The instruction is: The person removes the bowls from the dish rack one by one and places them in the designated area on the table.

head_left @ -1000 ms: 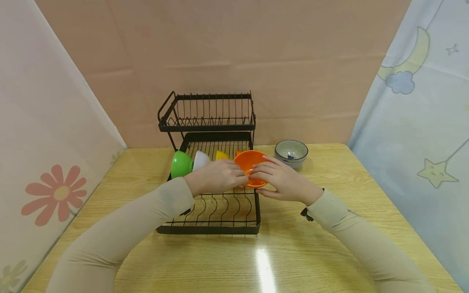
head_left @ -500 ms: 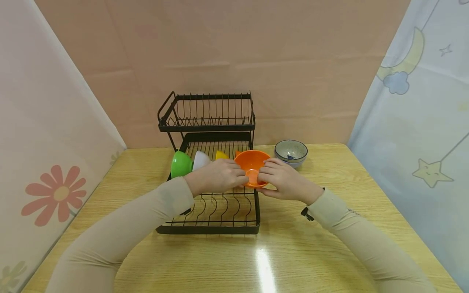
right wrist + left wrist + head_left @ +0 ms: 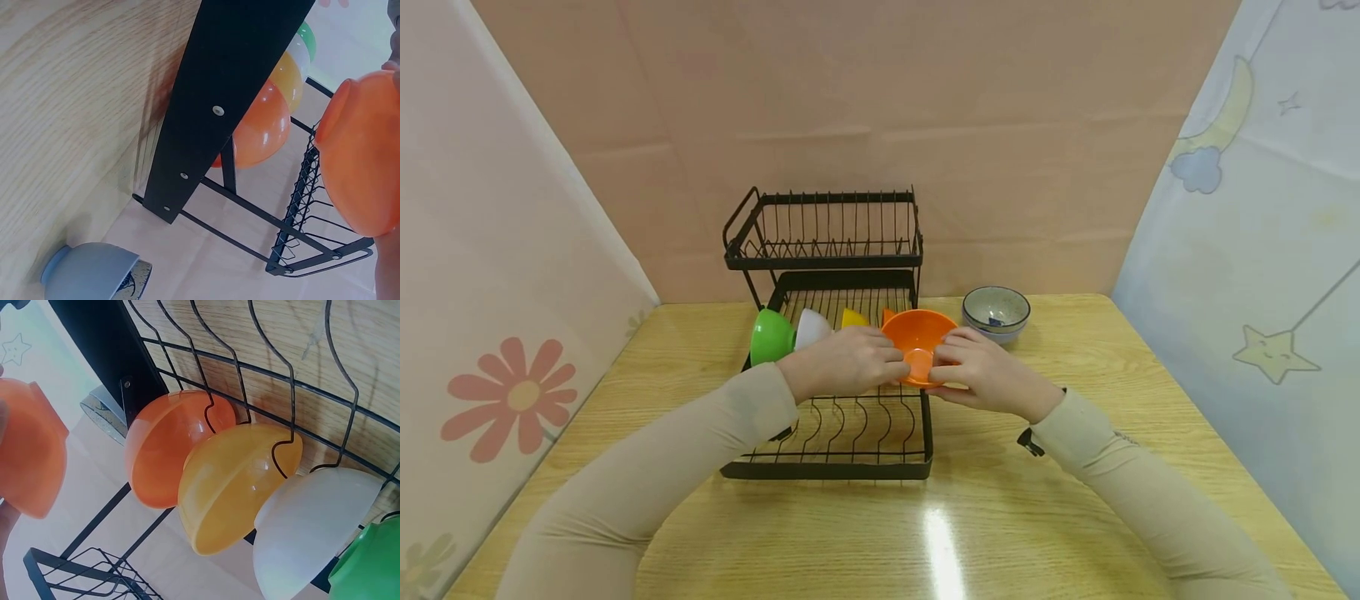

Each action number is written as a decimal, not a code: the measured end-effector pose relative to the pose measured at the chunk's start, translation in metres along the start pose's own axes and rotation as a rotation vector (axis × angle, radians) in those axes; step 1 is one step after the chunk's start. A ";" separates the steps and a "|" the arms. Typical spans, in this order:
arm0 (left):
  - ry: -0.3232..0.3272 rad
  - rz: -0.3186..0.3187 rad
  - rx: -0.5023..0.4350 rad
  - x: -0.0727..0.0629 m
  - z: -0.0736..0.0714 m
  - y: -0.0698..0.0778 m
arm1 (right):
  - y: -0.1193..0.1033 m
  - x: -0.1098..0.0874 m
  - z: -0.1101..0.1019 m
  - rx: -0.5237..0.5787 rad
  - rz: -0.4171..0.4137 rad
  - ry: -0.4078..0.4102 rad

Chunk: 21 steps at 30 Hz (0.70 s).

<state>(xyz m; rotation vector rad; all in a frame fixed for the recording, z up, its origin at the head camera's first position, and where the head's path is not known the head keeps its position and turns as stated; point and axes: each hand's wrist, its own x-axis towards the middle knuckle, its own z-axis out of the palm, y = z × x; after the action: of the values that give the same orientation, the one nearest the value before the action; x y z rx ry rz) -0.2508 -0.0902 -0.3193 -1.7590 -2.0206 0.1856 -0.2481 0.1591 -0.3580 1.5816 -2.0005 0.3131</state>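
Observation:
An orange bowl (image 3: 919,329) is held between both hands over the right side of the black dish rack (image 3: 827,472), its inside facing me. My left hand (image 3: 850,360) grips its left rim with curled fingers. Across from it, my right hand (image 3: 981,371) holds the right rim, fingers inside and thumb below. Behind the left hand, bowls stand on edge in a row in the lower tier: a green bowl (image 3: 771,336), a white bowl (image 3: 319,525), a yellow bowl (image 3: 240,487) and a second orange bowl (image 3: 178,447). The left wrist view shows these tilted between the wires.
An upper rack tier (image 3: 823,262) rises at the back of the lower one. To the right on the wooden table (image 3: 1037,517) sits a small stack of bowls, the top one a grey bowl (image 3: 996,308) with a dark rim. Fabric walls enclose the table.
The right hand's fingers, stretched across the orange bowl before, have drawn back and curled over its right rim. The bowl has shifted slightly right; the left hand stays in place.

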 end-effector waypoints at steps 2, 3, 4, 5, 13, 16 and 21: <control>0.005 0.004 0.000 0.000 0.000 0.000 | 0.000 0.000 0.000 0.005 0.000 -0.001; 0.007 0.005 -0.001 0.000 -0.001 0.000 | 0.000 0.000 0.000 0.007 -0.002 0.000; 0.008 0.006 -0.004 0.000 -0.001 0.000 | 0.000 -0.001 0.000 0.009 -0.003 0.000; 0.008 0.006 -0.008 0.001 -0.002 0.000 | -0.001 -0.001 0.000 0.013 -0.004 0.001; 0.043 -0.073 -0.164 0.003 -0.018 -0.009 | 0.000 -0.001 -0.001 0.029 0.009 0.021; 0.122 -0.167 -0.285 -0.001 -0.029 -0.018 | 0.000 -0.002 0.000 0.024 0.002 0.024; 0.194 -0.494 -0.456 -0.009 -0.043 -0.031 | 0.000 -0.005 0.002 0.015 -0.004 0.027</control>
<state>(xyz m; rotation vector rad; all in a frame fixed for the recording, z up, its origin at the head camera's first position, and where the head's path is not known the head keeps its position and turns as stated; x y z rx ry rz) -0.2597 -0.1123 -0.2712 -1.3717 -2.3954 -0.6182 -0.2481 0.1622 -0.3621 1.5817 -1.9785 0.3468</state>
